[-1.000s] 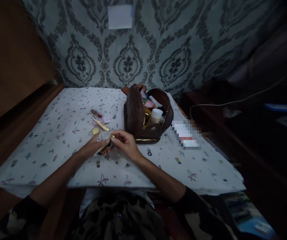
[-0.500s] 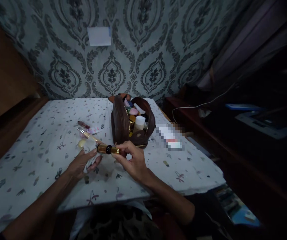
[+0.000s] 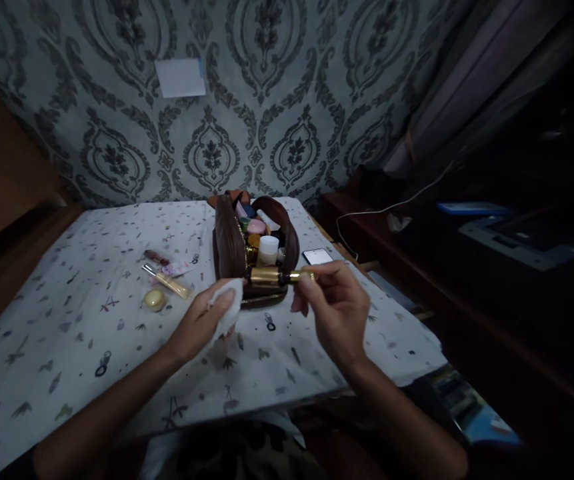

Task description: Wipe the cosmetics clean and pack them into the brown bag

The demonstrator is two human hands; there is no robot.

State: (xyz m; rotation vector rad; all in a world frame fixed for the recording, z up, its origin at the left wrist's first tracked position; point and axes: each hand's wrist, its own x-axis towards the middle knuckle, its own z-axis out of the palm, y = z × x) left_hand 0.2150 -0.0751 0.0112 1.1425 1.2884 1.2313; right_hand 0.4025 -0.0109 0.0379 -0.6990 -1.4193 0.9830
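In my left hand [image 3: 197, 325] a crumpled white tissue [image 3: 231, 310] is pinched between thumb and fingers. My right hand [image 3: 341, 312] grips a small gold cosmetic bottle [image 3: 267, 277] by its narrow gold end. The bottle lies level in the air, in front of a brown zip bag [image 3: 227, 243], its left end close to the tissue. Open at the top, the bag is full of cosmetics, among them a white-capped bottle [image 3: 267, 251] and a pink item [image 3: 255, 227].
Left on the patterned tablecloth [image 3: 91, 267] lie a round yellow container [image 3: 155, 300], a slim gloss tube [image 3: 174, 283], a pink-and-white packet [image 3: 177, 268] and a dark red tube [image 3: 155, 257]. A lit phone [image 3: 318, 257] rests right of the bag. Behind stands a wallpapered wall [image 3: 211, 157].
My right hand has moved right with the gold bottle, away from my left hand and the tissue. The view has shifted a little, and the small items at left show more fully.
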